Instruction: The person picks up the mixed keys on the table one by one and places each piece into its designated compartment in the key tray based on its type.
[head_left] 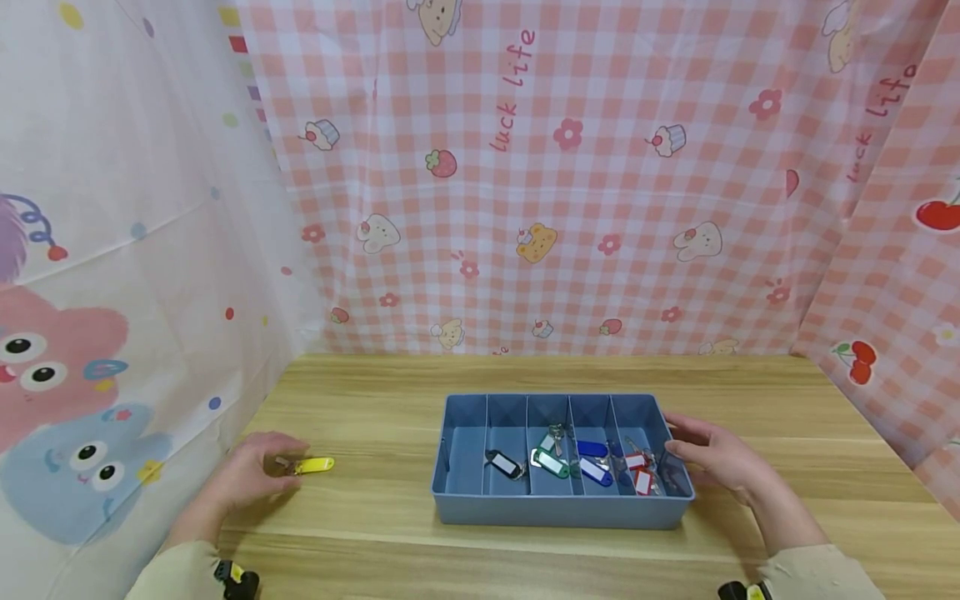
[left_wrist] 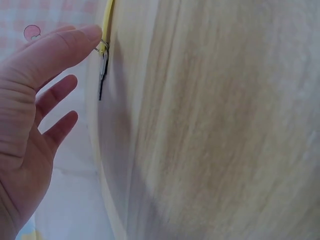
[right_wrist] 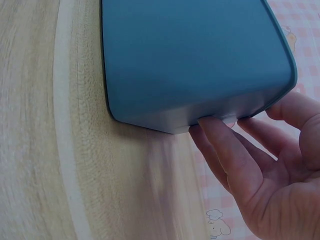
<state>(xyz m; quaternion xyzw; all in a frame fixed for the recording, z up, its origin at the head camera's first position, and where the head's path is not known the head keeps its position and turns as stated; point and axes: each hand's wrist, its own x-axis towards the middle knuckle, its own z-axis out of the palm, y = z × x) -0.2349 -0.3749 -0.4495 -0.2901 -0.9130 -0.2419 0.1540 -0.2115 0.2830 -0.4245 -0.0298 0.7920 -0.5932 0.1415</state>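
My left hand [head_left: 258, 468] is at the left of the table, beside a yellow key tag [head_left: 315, 465] with keys on its ring. In the head view thumb and forefinger stand apart on either side of the keys. In the left wrist view a fingertip [left_wrist: 92, 33] is right at the ring of the yellow tag [left_wrist: 106, 20]; the other fingers are spread. My right hand [head_left: 716, 454] holds the right end of a blue divided box [head_left: 562, 510], one digit over its rim, others along the outer end wall [right_wrist: 170, 117]. Some fingertips are hidden by the wall.
The box's compartments hold a black key tag [head_left: 504, 464], green tags [head_left: 551, 462], blue tags [head_left: 595, 471] and red tags [head_left: 642, 481], with keys. The leftmost compartment shows a bare floor. Patterned cloths [head_left: 555, 208] border the wooden table [head_left: 375, 533] at the back and sides.
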